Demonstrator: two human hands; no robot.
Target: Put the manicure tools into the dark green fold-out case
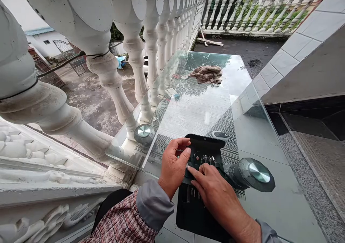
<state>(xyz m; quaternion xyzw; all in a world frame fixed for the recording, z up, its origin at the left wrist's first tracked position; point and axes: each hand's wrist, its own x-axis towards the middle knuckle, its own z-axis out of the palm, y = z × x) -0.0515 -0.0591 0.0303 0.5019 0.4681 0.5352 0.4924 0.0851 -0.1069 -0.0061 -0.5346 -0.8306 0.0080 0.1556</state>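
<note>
In the head view, an unfolded black manicure case (194, 217) lies before me at the near end of the glass table. Several shiny metal tools, among them what look like nail clippers (208, 159), sit in its upper part. Slim metal tools (192, 191) show in the lower part. My left hand (174, 164) is closed over the case's left side, with thumb and fingers bent together. My right hand (215, 191) reaches across the case, index finger and thumb at its left side. A small silvery bit shows between the hands; its kind is hidden.
The glass table (272, 164) rests on dark round supports with silver caps (259, 172). A crumpled brown cloth (207, 74), a small box (171, 93) and a dark oval object (220, 135) appear farther along it. White balusters (118, 88) line the left side; a tiled wall (304, 38) stands right.
</note>
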